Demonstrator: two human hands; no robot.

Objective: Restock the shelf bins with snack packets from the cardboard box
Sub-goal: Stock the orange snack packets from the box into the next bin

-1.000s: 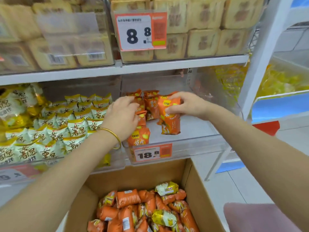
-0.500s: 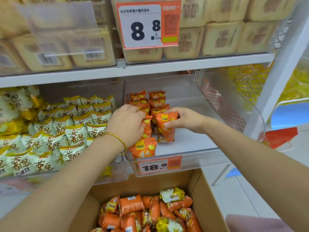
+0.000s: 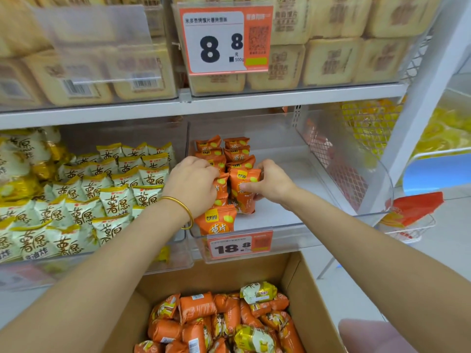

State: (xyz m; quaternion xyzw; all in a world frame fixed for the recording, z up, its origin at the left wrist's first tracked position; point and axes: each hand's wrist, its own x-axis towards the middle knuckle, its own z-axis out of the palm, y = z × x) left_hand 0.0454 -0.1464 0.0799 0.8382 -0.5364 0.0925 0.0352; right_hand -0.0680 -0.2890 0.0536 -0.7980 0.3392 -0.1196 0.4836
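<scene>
Left bin (image 3: 178,240): clear plastic, packed with yellow packets (image 3: 114,202) standing in rows.

Left hand (image 3: 191,187): reaches over the divider into the right bin (image 3: 356,179), gold bangle (image 3: 182,212) on the wrist. Back of hand faces the camera, knuckles bent, fingers on the tops of the left row of orange packets (image 3: 216,154). The fingertips are hidden behind the hand, so I cannot tell whether it pinches a packet or only presses on them.

Right bin: orange packets in two short rows hard against its left wall, upright and running front to back. One more leans at the front lip, below the left wrist. The white floor to their right is bare. Price tag (image 3: 239,247) clipped on the front, reading 18.8.

Right hand (image 3: 274,184): pinches a packet (image 3: 242,197) at the front of the right row, thumb across its face, fingers curled behind its top edge. The packet stands upright, base on the bin floor, touching the row behind it.

Above: shelf of pale wrapped biscuits (image 3: 331,59) behind an 8.8 tag (image 3: 224,42).

Below: cardboard box (image 3: 313,301) open under the shelf edge, with a heap of loose packets (image 3: 204,324), mostly orange with a few yellow. A blurred pink shape (image 3: 377,337) shows at bottom right.
</scene>
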